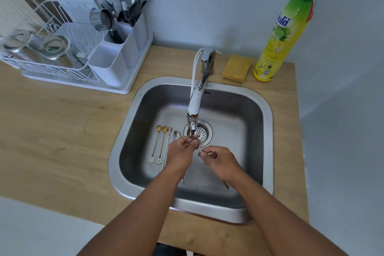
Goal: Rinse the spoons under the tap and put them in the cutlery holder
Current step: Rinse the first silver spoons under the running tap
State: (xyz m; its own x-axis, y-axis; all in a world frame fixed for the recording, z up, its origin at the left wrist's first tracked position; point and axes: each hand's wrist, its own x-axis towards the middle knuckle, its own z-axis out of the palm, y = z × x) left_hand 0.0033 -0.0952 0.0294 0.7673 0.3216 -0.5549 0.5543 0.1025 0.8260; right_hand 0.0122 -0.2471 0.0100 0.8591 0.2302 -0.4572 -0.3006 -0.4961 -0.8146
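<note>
A: Status entry. One spoon [194, 139] is under the tap [194, 108], over the drain of the sink [268, 131]. Left hand [181, 151] pinches its bowl end, fingers [188, 143] curled round it. Right hand [218, 161] pinches the handle end, thumb and forefinger closed on the thin metal, other fingers tucked.

B: Is water running?

A: Cannot tell; no stream is distinct at the spout.

B: Remaining items?

A: Two gold spoons [159, 143] with flower ends lie side by side on the sink floor, left of the drain. Beside them a slim silver piece and a silver spoon [176, 135], part hidden by the left hand. Another handle shows under the right forearm.

B: Holder?

A: Cutlery holder [122, 41] stands at the end of the dish rack [52, 54] on the desk [62, 122], well apart from the sink. It already carries forks and spoons; whether any are from this batch, unknown.

B: Judgement?

A: Early to middle. Rinse in hand, at least four pieces pending.
</note>
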